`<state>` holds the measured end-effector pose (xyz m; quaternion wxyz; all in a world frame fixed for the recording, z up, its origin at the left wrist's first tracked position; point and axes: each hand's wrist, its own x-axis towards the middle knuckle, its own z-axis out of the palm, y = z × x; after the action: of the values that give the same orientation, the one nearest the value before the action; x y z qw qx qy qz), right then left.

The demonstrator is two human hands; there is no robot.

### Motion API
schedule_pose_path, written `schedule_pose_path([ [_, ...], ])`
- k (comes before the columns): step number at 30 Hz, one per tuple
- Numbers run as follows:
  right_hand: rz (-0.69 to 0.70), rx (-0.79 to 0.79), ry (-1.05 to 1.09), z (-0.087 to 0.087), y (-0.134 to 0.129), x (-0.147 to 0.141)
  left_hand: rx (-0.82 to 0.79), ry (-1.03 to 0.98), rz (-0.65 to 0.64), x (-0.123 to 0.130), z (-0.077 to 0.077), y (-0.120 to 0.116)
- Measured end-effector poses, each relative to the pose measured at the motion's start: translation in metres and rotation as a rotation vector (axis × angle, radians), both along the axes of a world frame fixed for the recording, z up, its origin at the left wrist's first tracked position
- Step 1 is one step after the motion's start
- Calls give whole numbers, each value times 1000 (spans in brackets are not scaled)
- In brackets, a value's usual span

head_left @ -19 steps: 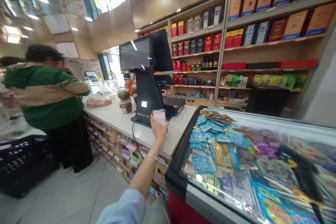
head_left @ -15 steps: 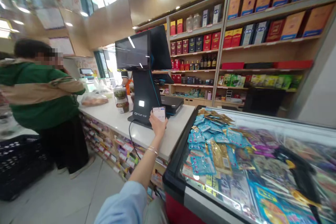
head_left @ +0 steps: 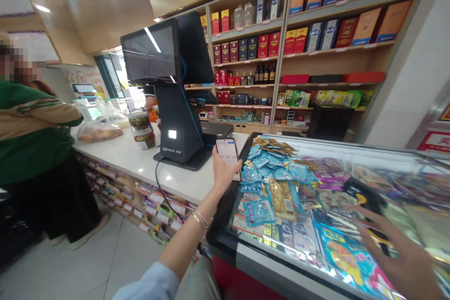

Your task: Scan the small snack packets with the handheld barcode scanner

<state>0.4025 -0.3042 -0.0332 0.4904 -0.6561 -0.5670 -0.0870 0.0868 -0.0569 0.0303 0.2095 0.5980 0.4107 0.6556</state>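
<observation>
My left hand [head_left: 224, 172] is closed round a smartphone [head_left: 227, 150], its lit screen facing me, between the counter and the glass-topped case. A bracelet [head_left: 200, 219] circles that wrist. At the lower right, my right hand [head_left: 404, 253] is blurred, fingers stretched out and apart. It is over the black and yellow barcode scanner [head_left: 365, 194], which lies on the glass and is partly hidden by the fingers; contact is not clear. A pile of small blue and gold snack packets [head_left: 270, 168] lies on the case near the phone.
A black checkout terminal [head_left: 179, 122] stands on the white counter [head_left: 123, 164], with stacked jars [head_left: 142, 129] and a plastic bag [head_left: 100, 130] beside it. A person [head_left: 38, 140] stands at the left. Shelves of boxed bottles [head_left: 249, 49] line the back wall. The case's dark edge [head_left: 225, 225] is close in front.
My left hand has drawn the phone back from the terminal, to the right. My right hand has come into view over the scanner. The view has turned right.
</observation>
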Motion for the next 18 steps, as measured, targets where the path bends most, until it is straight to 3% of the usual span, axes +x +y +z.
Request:
schedule_pose_path([
  [3, 490, -180, 341, 40, 48, -64, -82, -64, -265, 50, 5, -40],
  [6, 849, -269, 674, 48, 94, -99, -131, -75, -358, 94, 4, -64],
  [9, 905, -274, 899, 36, 117, -97, -155, -93, -383, 124, -2, -63],
  [11, 903, -253, 982, 27, 121, -86, -194, -135, -475, 135, -7, -54],
  [15, 921, -189, 1089, 24, 120, -69, -255, -295, -739, 144, -15, -38],
  [18, 958, -163, 1156, 27, 119, -70, -222, -389, -766, 145, -19, -36],
])
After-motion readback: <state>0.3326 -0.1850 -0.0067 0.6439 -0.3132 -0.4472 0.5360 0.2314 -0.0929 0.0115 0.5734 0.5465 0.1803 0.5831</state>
